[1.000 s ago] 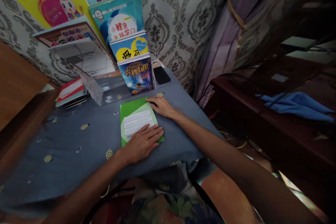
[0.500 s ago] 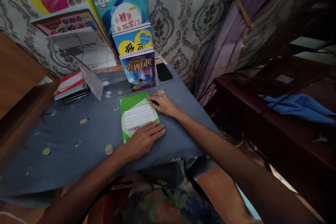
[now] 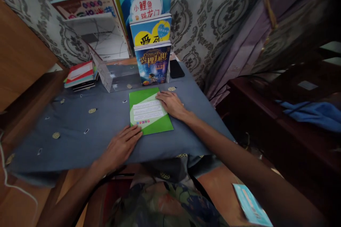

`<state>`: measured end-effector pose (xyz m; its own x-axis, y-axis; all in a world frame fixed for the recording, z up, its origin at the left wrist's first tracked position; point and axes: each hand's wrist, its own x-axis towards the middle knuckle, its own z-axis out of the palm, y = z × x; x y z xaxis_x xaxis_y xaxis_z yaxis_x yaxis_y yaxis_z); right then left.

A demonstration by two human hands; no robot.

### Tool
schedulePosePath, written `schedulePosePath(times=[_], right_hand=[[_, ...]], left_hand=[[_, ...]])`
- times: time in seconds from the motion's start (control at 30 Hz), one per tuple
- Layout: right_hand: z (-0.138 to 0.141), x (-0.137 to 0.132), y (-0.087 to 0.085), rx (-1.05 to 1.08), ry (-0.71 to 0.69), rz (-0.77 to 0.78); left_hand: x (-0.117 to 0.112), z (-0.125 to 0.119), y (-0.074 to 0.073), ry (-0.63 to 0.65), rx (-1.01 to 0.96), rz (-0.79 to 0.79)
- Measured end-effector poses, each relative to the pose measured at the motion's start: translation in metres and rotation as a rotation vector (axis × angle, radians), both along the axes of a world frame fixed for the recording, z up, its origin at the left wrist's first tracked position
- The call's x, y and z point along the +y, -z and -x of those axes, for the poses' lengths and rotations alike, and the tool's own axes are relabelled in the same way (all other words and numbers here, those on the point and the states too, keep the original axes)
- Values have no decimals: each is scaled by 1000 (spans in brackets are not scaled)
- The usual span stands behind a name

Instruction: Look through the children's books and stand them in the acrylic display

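A thin green book with a white text panel lies flat on the blue-grey tablecloth in front of me. My left hand rests flat on the cloth, fingers stretched out, its fingertips at the book's near left corner. At the book's right edge, my right hand lies with fingers extended over the cover's upper right part. Neither hand holds anything.
Several children's books stand upright in a clear plastic stand against the patterned wall. A small stack of books lies at the back left, a black phone at the back right. A dark bench with blue cloth is on the right.
My left hand has slid off the green book toward me and to the left, leaving its cover exposed. The view has shifted so the table sits further right.
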<state>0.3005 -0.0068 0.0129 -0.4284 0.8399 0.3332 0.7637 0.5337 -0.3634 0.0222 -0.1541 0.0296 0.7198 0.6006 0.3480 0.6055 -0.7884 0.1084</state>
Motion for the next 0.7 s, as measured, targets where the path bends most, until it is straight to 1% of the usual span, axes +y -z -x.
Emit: schedulePosePath(times=[0.07,0.1,0.17,0.2,0.23,0.27,0.33,0.37,0.4,0.43,0.47,0.5,0.53,0.6,0.63,0.67,0.7], right_hand=[[4,-17,-10,40,2,-19],[6,-30,-16,82,-14,-28],[10,-65,-26,220,-84,-22],[12,-86,-29,307,-143,9],[13,-108,-30,388,-213,68],[15,-131,-28,450,-291,149],[18,-171,-18,489,-411,350],[18,-187,-11,483,-437,445],[19,-200,-4,494,-403,505],[18,-208,1,498,-357,554],[17,-212,4,503,-315,590],[15,-213,4,509,-284,618],[14,-211,1,515,-277,645],[13,-201,-10,535,-310,665],[14,-194,-17,550,-326,638],[17,-187,-22,562,-335,577],[22,-180,-25,562,-332,487]], left_hand=[[-23,1,3,-30,-37,-64],[-36,-2,5,-25,-61,-83],[-65,-10,16,44,-98,-41],[-77,-15,23,85,-106,33],[-88,-21,33,90,-108,147],[-96,-26,44,59,-121,280],[-104,-34,67,-62,-170,531],[-105,-36,75,-134,-205,617],[-104,-38,80,-195,-239,674],[-101,-39,80,-233,-264,710],[-98,-40,74,-237,-275,739],[-95,-40,62,-206,-273,768],[-90,-41,47,-136,-253,813],[-80,-41,8,92,-204,934],[-73,-41,-11,149,-213,973],[-66,-40,-26,153,-257,983],[-59,-39,-37,91,-327,931]])
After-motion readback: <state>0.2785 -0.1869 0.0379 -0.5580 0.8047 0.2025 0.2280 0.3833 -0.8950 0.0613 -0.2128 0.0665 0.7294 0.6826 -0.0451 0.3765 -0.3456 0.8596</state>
